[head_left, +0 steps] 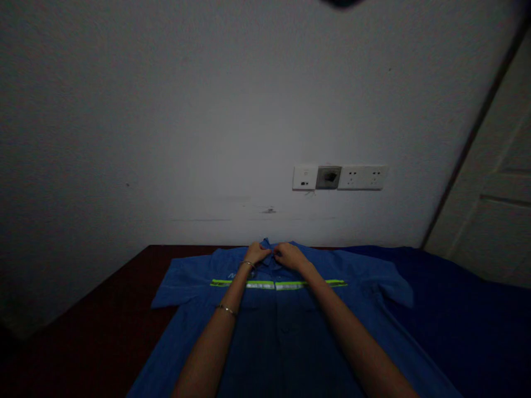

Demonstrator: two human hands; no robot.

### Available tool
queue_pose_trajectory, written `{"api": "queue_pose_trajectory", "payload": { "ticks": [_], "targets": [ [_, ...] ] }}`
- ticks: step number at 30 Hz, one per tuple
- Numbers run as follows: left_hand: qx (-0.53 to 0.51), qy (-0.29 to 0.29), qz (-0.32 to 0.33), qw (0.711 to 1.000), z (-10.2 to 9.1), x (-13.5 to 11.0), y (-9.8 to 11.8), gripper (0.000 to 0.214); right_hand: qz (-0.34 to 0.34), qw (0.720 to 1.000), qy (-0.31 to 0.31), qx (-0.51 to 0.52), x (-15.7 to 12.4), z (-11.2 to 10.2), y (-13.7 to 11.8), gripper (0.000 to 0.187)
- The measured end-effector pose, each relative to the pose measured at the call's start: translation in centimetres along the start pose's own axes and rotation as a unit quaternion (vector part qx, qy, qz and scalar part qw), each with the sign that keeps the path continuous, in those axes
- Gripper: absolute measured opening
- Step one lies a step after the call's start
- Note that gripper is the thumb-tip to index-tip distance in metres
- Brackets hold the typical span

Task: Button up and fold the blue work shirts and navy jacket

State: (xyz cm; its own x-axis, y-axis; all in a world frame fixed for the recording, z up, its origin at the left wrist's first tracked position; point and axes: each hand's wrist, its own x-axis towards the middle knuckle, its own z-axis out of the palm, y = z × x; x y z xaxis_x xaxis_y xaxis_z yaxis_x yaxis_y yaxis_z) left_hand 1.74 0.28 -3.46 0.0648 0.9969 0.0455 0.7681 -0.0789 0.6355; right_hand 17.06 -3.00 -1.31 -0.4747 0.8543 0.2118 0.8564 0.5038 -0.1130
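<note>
A blue short-sleeved work shirt [257, 342] lies spread out, front up, its collar toward the wall. Across its chest runs a yellow-green and silver reflective strip [260, 284], split at the front opening. My left hand [257, 254] is at the left side of the collar [265, 243], fingers closed on its edge. Close beside it, my right hand [289, 256] pinches the right side of the collar near the top of the opening. Two bracelets [227, 309] circle my left forearm. The fingertips are small and dim, and any button between them is hidden.
Under the shirt are a dark red surface [112, 315] on the left and a dark blue cloth [468, 326] on the right. Behind stands a pale wall [207, 138] with a row of sockets and switches [360, 178]. A panelled door [493, 188] is at the far right.
</note>
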Motion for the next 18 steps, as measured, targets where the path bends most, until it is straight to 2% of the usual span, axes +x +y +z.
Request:
{"api": "queue_pose_trajectory", "payload": {
  "ticks": [2, 5, 8, 11, 13, 15, 18],
  "targets": [
    [0.021, 0.006, -0.011, 1.000, -0.6, 0.0, -0.1, 0.033, 0.002, 1.000, 0.000, 0.018, 0.1, 0.0, 0.0, 0.022],
    [0.079, 0.073, -0.023, 0.994, -2.7, 0.1, -1.2, 0.029, 0.006, 0.998, 0.027, 0.057, 0.0, 0.1, 0.5, 0.027],
    [0.159, 0.109, -0.048, 0.980, -5.6, -0.2, -3.6, 0.031, 0.080, 0.992, 0.084, 0.047, -0.3, 0.2, 2.2, 0.037],
    [0.200, 0.089, -0.078, 0.973, -8.1, -1.4, -6.9, 0.032, 0.187, 0.973, 0.133, 0.004, -0.9, 0.6, 4.6, 0.041],
    [0.223, 0.067, -0.098, 0.968, -9.2, -2.6, -9.1, 0.033, 0.231, 0.962, 0.145, -0.017, -1.4, 1.0, 5.9, 0.041],
    [0.242, 0.044, -0.110, 0.963, -9.9, -3.8, -11.0, 0.041, 0.258, 0.955, 0.142, -0.030, -1.9, 1.4, 6.9, 0.040],
    [0.295, -0.001, -0.110, 0.949, -10.3, -5.2, -13.6, 0.063, 0.274, 0.952, 0.133, -0.034, -2.2, 2.1, 7.6, 0.039]
  ]
}}
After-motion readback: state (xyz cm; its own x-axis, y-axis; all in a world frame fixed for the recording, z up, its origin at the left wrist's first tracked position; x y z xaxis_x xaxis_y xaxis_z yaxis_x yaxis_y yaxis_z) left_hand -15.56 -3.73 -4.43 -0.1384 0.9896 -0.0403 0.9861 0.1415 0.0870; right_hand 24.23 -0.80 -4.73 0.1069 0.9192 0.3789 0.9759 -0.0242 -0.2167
